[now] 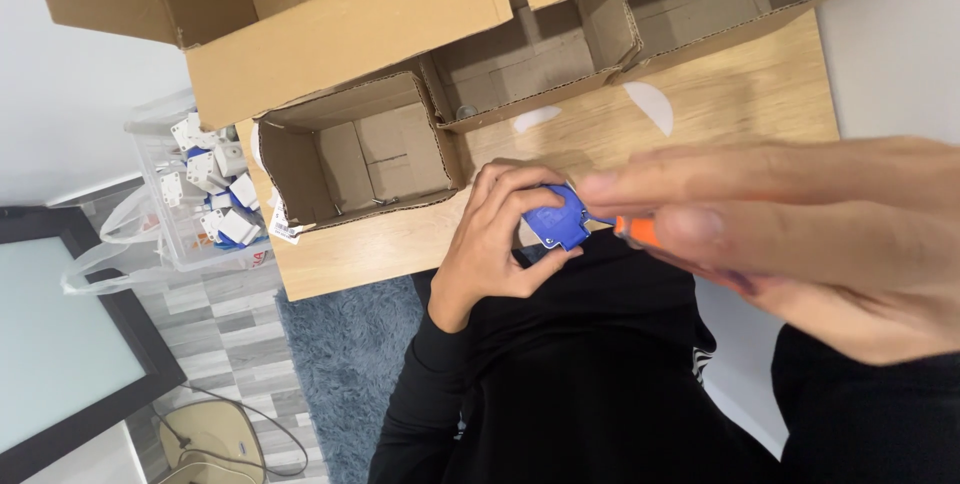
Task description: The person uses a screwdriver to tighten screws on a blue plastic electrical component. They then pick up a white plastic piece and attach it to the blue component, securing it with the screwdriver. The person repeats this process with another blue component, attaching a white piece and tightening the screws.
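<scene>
Left hand (495, 244) is wrapped around a small blue plastic part (557, 216), pinching it tight. Right hand (800, 244) sits just beside it, fingers closed on an orange-handled tool (638, 231) touching the part.

Light wood table (740, 94) across upper middle and right of frame; open cardboard boxes (350, 34) along its top edge; white wall (70, 104) at upper left; grey plank floor (230, 344) at lower left; blue shaggy rug (350, 364) at bottom centre; clear plastic bin (170, 194) at left, beside table; black-framed panel (60, 344) at far lower left; even, soft light.
</scene>
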